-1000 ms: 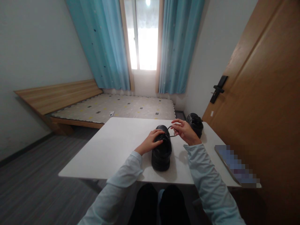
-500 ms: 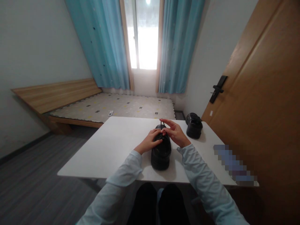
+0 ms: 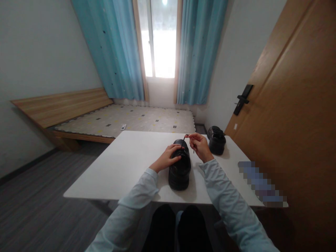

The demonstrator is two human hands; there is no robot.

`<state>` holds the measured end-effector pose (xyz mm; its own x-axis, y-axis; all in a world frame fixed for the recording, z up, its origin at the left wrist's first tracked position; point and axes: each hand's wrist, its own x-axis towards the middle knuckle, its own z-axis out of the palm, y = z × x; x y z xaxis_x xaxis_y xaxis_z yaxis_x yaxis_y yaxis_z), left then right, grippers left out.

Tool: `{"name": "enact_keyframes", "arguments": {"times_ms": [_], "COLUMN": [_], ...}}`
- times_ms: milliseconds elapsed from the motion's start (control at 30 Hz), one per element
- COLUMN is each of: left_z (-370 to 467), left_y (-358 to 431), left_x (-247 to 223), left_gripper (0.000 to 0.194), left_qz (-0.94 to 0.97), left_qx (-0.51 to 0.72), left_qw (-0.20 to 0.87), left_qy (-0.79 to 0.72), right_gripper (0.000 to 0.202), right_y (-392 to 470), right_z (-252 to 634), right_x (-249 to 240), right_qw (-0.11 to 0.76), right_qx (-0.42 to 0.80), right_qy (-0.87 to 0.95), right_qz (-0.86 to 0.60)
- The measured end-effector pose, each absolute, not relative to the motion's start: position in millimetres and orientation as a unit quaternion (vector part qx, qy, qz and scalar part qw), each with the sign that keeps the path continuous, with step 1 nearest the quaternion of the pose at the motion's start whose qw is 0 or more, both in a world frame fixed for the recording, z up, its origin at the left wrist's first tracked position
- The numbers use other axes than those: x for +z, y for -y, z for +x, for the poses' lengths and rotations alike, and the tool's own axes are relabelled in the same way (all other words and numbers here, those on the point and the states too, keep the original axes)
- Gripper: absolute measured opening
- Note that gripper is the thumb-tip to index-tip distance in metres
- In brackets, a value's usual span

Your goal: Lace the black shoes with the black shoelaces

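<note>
A black shoe [image 3: 179,177] stands on the white table [image 3: 110,164], its heel towards me. My left hand [image 3: 169,157] grips the shoe's upper from the left, thumb and fingers around the lacing area. Just right of the shoe, my right hand [image 3: 198,144] is closed on a dark shoelace [image 3: 183,141], which runs up from the front of the shoe to my fingertips. A short lace end hangs below those fingers.
A second black shoe [image 3: 217,140] stands at the table's back right. A blurred bluish patch [image 3: 262,185] lies along the right edge, beside the wooden door [image 3: 296,105]. Behind the table is a bed [image 3: 141,119] with a small white device [image 3: 123,127].
My right hand has moved slightly right, away from the shoe, drawing the lace with it. The left hand stays on the shoe.
</note>
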<state>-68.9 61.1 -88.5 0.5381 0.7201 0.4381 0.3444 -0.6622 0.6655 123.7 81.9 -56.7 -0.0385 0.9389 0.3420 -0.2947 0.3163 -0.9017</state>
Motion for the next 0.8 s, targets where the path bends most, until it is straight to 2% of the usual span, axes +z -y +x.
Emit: {"name": "enact_keyframes", "arguments": {"times_ms": [200, 367, 500, 700, 800], "left_z": [-69, -69, -69, -69, -68], "left_y": [-59, -63, -65, -66, -67], "left_x": [-85, -87, -86, -85, -88], "left_gripper": [0.040, 0.031, 0.023, 0.022, 0.021], "left_qz": [0.799, 0.767, 0.774, 0.778, 0.780], "left_qx": [0.396, 0.458, 0.472, 0.445, 0.444], "left_qw": [0.317, 0.289, 0.248, 0.246, 0.241], "left_qy": [-0.323, -0.344, -0.342, -0.370, -0.370], "right_gripper": [0.006, 0.024, 0.033, 0.053, 0.056], "right_y": [-79, -75, -72, -68, -70], "right_z": [155, 159, 153, 153, 154], "right_x": [-47, -48, -50, -53, -54], "right_qw": [0.546, 0.451, 0.368, 0.295, 0.283], "right_qx": [0.461, 0.409, 0.355, 0.327, 0.327], "right_qy": [0.604, 0.669, 0.748, 0.810, 0.816], "right_qz": [-0.354, -0.426, -0.423, -0.386, -0.385]}}
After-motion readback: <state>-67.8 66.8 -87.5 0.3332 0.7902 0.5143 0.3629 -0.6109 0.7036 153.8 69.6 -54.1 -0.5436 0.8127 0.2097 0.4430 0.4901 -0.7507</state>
